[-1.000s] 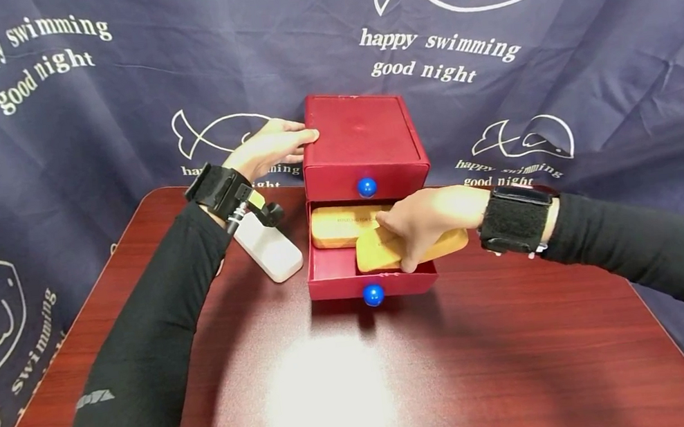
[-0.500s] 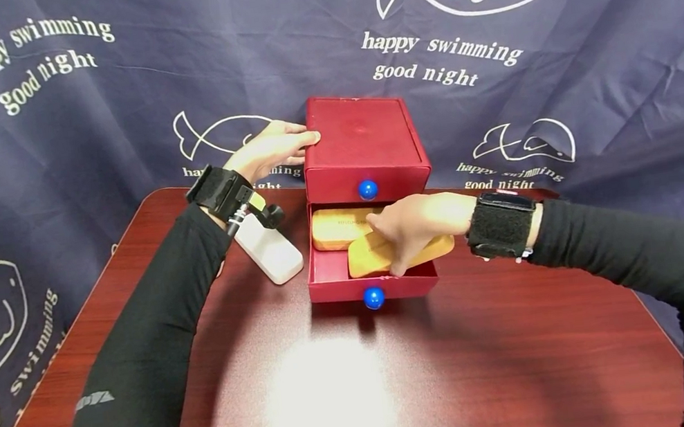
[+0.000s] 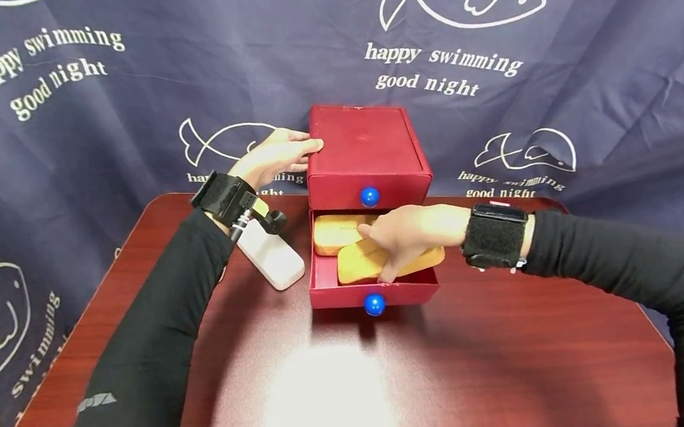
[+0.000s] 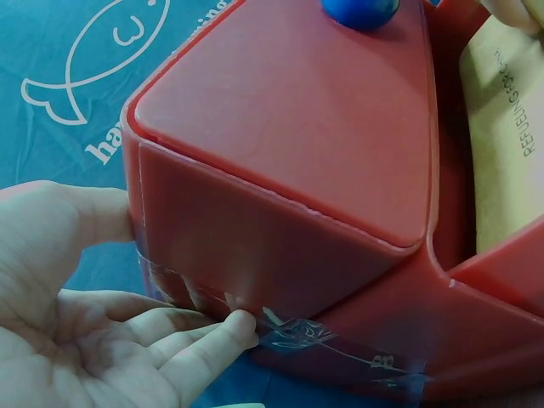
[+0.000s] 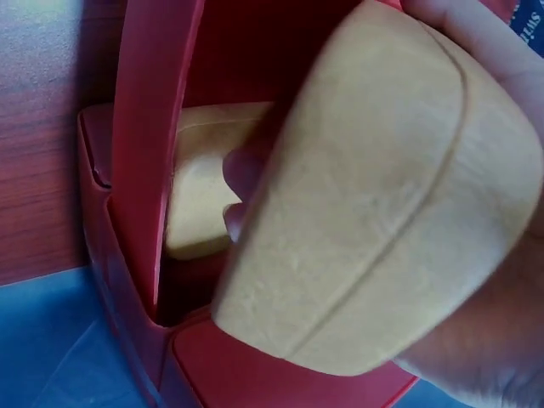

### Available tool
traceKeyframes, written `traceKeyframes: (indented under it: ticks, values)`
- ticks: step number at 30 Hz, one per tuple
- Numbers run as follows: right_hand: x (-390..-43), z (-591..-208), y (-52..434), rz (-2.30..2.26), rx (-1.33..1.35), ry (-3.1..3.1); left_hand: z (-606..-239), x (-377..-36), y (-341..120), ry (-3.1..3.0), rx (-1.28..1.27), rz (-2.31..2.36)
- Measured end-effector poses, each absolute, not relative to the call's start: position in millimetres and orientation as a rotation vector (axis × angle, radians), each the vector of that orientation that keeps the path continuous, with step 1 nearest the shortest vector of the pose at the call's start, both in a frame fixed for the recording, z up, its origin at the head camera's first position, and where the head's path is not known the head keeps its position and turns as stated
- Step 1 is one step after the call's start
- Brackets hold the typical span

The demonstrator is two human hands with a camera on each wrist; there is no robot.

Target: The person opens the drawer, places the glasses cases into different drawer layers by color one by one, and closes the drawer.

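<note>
A red two-drawer box (image 3: 366,141) stands at the back of the table, its lower drawer (image 3: 326,297) pulled out. My left hand (image 3: 276,156) rests on the box's left side, thumb at the top edge and nearly straight fingers on the side wall (image 4: 238,229). My right hand (image 3: 409,227) grips a yellow glasses case (image 3: 356,264) from above, over the open drawer. The held case is tilted, its seam visible in the right wrist view. Behind it in the drawer lies a second yellow case (image 3: 331,232), partly hidden by the hand.
A white case (image 3: 271,252) lies on the table (image 3: 489,365) to the left of the box. Blue knobs (image 3: 374,305) stick out from both drawer fronts. A dark blue printed curtain (image 3: 238,57) hangs close behind the table.
My right hand has moved left with the yellow glasses case, bringing it further over the drawer. The left hand stays at the box's side. The head view has shifted slightly.
</note>
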State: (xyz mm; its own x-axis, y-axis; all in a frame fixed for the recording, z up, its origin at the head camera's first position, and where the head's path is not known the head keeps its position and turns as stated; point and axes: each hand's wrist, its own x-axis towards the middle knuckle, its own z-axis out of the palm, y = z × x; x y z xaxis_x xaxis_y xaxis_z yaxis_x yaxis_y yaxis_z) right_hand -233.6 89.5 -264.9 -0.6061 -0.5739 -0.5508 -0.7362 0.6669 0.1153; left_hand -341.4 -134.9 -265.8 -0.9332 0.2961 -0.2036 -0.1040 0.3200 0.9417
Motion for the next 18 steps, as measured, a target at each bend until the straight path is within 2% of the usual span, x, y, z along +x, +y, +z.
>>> traceKeyframes:
  ticks: [18]
  values:
    - [-227, -277, 84, 0.423, -1.054, 2.553, -267, -341, -135, 2.262, 0.193, 1.635]
